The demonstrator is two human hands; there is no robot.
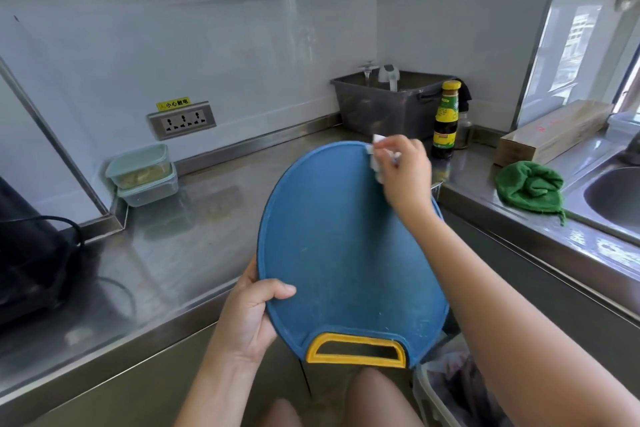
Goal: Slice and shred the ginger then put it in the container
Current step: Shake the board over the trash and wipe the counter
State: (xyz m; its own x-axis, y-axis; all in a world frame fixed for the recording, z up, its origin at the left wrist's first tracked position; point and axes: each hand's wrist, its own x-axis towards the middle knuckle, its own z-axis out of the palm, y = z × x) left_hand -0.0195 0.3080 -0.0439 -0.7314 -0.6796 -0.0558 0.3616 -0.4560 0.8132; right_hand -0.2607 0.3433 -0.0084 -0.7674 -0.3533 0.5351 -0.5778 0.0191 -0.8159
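Note:
A round blue cutting board (343, 253) with a yellow handle (356, 350) is held up off the counter, tilted toward me. My left hand (249, 315) grips its lower left rim, thumb on the face. My right hand (401, 166) pinches a wad of white tissue (377, 149) against the board's upper right edge. Two stacked pale green containers (142, 173) stand at the back left of the steel counter (173, 239); the upper one holds yellowish shreds. No knife is in view.
A dark appliance with a cable (31, 250) sits at the left. A grey tub (391, 107), a sauce bottle (446, 121), a cardboard box (550, 132), a green cloth (530, 187) and a sink (613, 194) line the right. A bin (450, 388) stands below.

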